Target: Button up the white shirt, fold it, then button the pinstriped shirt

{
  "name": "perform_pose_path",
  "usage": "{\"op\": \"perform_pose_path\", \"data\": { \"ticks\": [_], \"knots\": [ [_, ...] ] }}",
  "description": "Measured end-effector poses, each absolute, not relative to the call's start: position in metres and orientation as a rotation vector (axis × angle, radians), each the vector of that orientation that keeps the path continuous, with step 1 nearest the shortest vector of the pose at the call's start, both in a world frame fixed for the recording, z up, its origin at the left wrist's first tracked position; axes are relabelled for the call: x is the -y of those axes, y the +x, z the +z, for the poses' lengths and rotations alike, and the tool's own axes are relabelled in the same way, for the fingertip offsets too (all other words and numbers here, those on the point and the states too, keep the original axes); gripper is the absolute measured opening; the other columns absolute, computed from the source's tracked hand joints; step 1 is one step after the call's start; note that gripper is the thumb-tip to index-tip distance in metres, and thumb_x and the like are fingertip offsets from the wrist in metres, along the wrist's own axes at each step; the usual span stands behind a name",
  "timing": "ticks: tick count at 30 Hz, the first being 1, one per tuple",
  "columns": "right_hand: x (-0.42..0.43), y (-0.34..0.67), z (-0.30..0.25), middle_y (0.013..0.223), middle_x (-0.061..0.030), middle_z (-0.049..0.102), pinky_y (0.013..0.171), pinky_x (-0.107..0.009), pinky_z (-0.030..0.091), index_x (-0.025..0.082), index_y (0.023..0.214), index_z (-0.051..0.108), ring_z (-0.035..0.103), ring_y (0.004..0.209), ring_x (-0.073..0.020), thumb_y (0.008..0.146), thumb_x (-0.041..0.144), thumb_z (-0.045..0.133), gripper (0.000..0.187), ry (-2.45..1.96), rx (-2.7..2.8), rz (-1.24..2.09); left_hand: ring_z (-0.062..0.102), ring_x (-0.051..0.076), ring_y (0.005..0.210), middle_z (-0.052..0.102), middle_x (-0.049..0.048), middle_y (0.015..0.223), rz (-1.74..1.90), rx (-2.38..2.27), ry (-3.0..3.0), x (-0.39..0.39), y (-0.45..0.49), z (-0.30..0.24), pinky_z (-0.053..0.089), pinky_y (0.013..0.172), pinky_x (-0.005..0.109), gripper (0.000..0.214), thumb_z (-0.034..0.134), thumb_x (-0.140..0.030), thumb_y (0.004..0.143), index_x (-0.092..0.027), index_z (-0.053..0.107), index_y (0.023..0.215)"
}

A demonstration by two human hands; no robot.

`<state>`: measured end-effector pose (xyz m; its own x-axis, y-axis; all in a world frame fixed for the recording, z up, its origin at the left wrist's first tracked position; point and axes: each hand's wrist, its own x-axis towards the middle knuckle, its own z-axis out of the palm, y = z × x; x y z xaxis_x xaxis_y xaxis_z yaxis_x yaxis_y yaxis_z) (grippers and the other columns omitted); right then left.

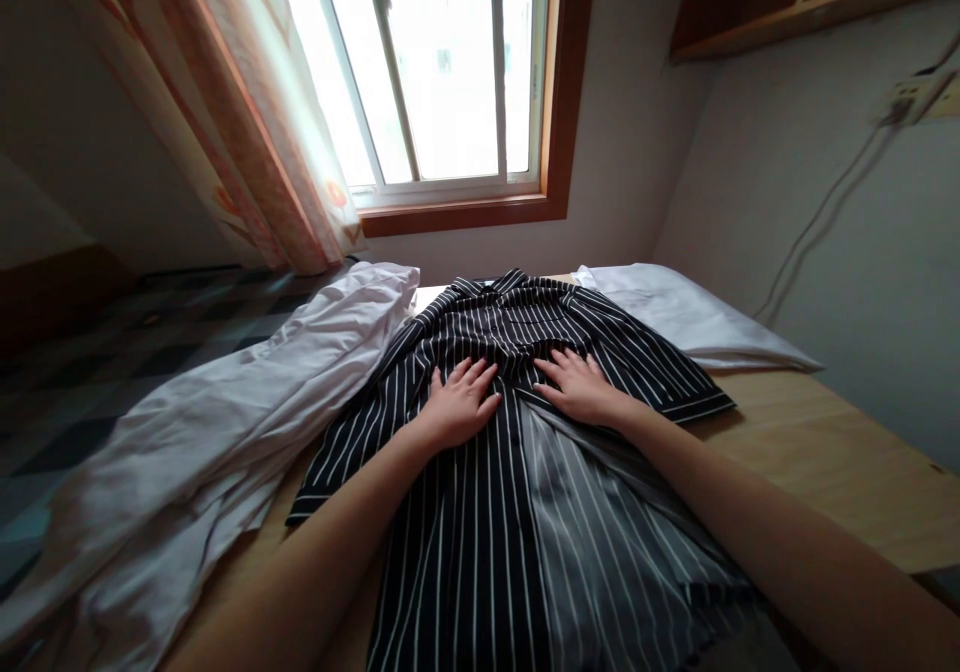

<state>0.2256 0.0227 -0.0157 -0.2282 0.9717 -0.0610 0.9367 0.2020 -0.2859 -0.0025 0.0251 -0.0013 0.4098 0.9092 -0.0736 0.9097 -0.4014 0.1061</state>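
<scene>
A black shirt with thin white stripes lies spread out on a wooden surface, collar toward the window. My left hand rests flat on the shirt's chest, fingers stretched out. My right hand lies flat beside it on the other front panel, fingers apart. Neither hand holds anything. The shirt's right front panel looks lighter grey, showing its inner side.
A crumpled white sheet lies along the left of the shirt. A white pillow sits at the back right. A window with a patterned curtain is ahead. A cable hangs on the right wall.
</scene>
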Motion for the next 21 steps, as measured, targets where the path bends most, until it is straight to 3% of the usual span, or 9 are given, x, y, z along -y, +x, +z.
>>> {"op": "perform_pose_path", "data": {
  "ticks": [4,9,21],
  "knots": [
    [-0.035,0.225,-0.019,0.162,-0.0101,0.021,0.118,-0.056,0.006,0.029,0.153,0.031,0.011,0.150,-0.0319,0.096,0.058,0.036,0.064,-1.885,2.342,0.376,0.012,0.029,0.150,0.020,0.0052,0.162,-0.023,-1.571,2.529,-0.036,-0.010,0.002,0.006,0.116,0.064,0.068,0.037,-0.056,0.095,-0.027,0.023,0.154],
    [-0.061,0.227,-0.018,0.162,-0.0104,0.020,0.118,-0.055,0.010,0.028,0.153,0.032,0.012,0.150,-0.0310,0.095,0.061,0.036,0.067,-1.880,2.386,0.389,0.016,0.028,0.149,0.026,0.0070,0.160,0.055,-1.638,2.531,-0.048,-0.011,0.000,0.012,0.117,0.059,0.068,0.035,-0.060,0.094,-0.024,0.030,0.152],
    [-0.120,0.223,-0.019,0.161,-0.0084,0.025,0.118,-0.051,0.016,0.028,0.150,0.037,0.018,0.148,-0.0294,0.094,0.061,0.039,0.066,-1.834,2.344,0.336,0.015,0.031,0.149,0.021,0.0050,0.162,0.044,-1.682,2.525,-0.102,-0.013,-0.005,0.024,0.111,0.064,0.065,0.028,-0.062,0.094,-0.031,0.032,0.151]
  ]
}}
